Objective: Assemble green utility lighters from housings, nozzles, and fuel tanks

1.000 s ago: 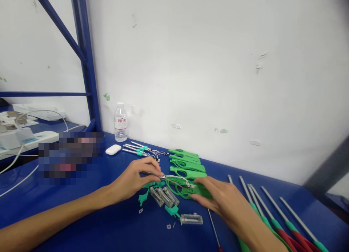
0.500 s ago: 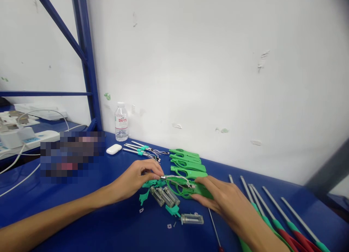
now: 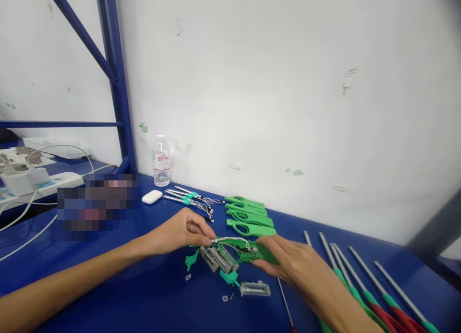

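My right hand (image 3: 283, 256) is closed around an open green lighter handle (image 3: 237, 256), whose trigger loop points left. Pinched between thumb and fingers, my left hand (image 3: 192, 230) has a metal lighter tube at the handle's left end; the hand hides most of the tube. White wires (image 3: 234, 239) run from its tip along the handle to a small end piece near my right fingers. Below the hands lie several clear fuel tanks (image 3: 222, 261) and teal plastic pieces (image 3: 229, 277). Another clear tank (image 3: 255, 289) lies apart, near tiny pale pieces (image 3: 225, 298).
Green handle shells (image 3: 250, 227) are lined up by the wall. Metal tubes with wires (image 3: 187, 197) lie left of them, near a white case (image 3: 151, 196) and water bottle (image 3: 162, 160). Long lighters (image 3: 385, 294) fan out at right; a screwdriver (image 3: 285, 302) lies beside my right hand.
My left hand has lowered slightly, bringing the tube's tip down to the handle's left end. The wires now lie closer along the handle. My right hand keeps its grip.
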Action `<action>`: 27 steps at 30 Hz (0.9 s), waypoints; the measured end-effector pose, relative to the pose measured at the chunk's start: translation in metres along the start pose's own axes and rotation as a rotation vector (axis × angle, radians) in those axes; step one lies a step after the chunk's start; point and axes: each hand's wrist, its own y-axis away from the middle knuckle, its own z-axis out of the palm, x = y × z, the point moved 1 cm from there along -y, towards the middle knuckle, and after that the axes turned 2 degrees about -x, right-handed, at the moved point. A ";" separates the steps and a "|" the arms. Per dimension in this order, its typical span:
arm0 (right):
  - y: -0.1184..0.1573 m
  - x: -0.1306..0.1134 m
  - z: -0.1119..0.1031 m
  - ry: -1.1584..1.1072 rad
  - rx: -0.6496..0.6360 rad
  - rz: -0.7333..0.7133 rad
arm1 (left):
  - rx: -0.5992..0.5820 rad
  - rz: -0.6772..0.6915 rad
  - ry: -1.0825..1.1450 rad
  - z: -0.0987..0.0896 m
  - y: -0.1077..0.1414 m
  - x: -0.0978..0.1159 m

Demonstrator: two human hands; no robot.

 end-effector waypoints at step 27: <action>-0.006 -0.024 -0.028 -0.354 -0.261 0.266 | -0.142 -0.225 0.104 0.004 0.022 0.043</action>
